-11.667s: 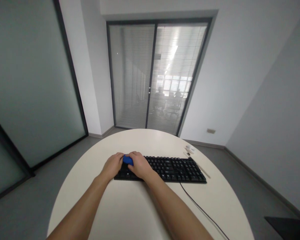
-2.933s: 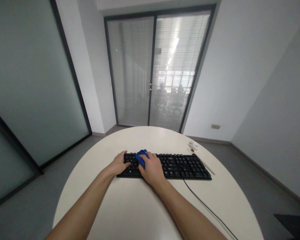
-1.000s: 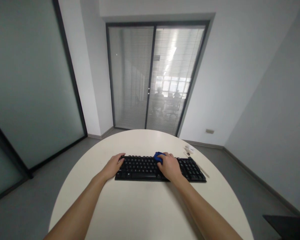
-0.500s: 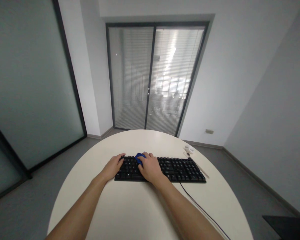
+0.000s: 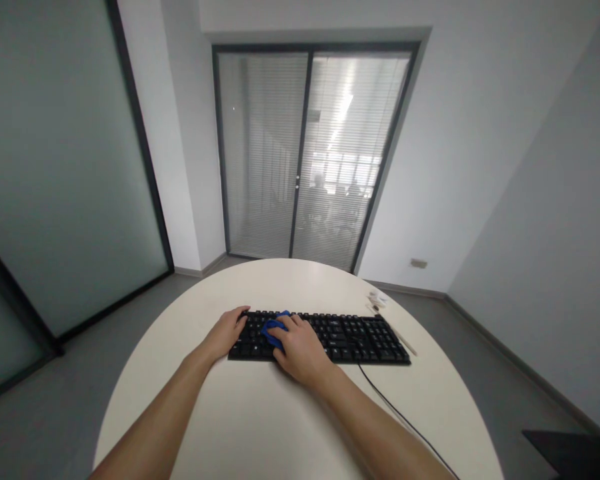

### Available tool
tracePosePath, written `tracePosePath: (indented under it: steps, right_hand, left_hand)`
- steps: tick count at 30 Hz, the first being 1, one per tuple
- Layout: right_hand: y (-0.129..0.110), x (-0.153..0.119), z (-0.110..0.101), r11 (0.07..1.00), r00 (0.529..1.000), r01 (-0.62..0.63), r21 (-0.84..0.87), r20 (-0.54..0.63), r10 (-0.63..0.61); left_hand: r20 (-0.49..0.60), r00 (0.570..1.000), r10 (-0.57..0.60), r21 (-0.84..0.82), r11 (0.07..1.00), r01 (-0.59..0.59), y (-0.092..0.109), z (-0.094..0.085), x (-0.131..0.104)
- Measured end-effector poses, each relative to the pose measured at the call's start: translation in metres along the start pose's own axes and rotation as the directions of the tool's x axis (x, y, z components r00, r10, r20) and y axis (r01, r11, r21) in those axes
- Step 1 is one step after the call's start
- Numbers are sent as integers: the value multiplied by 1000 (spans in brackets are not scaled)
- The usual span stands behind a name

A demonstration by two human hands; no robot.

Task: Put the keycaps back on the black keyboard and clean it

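Note:
A black keyboard [image 5: 353, 339] lies across the round white table [image 5: 250, 420], its cable running toward the lower right. My left hand [image 5: 226, 331] grips the keyboard's left end, with the thumb on top near the corner. Over the left part of the keys is my right hand [image 5: 300, 347], its fingers pressing a blue cloth [image 5: 271, 332] down on them. Part of the cloth is hidden under those fingers.
Beyond the keyboard's right end lie small white items [image 5: 377, 299] and a thin light stick [image 5: 405, 341]. A dark object [image 5: 575, 455] shows at the lower right. Past the table stand glass doors with blinds.
My right hand has moved a little nearer to me and slightly left over the keys, with the blue cloth under its fingers. My left hand stays on the keyboard's left end.

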State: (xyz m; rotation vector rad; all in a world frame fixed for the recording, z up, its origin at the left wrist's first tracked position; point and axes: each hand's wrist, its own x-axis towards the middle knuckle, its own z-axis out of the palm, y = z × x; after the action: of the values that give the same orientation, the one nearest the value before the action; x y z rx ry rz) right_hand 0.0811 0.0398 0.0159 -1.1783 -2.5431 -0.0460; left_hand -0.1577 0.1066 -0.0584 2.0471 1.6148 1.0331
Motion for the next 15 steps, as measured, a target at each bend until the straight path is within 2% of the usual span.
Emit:
tracePosePath:
  steps: [6,15]
  right_hand:
    - [3,-1,7,999,1000,1,35,-11,-1]
    - [47,-37,-10,995,997,-68,71,-25,70]
  left_hand:
    - [19,1000,11,8,1000,-11,-2,-1,0]
    - [37,999,2,19,1000,-3,-10,0,-1]
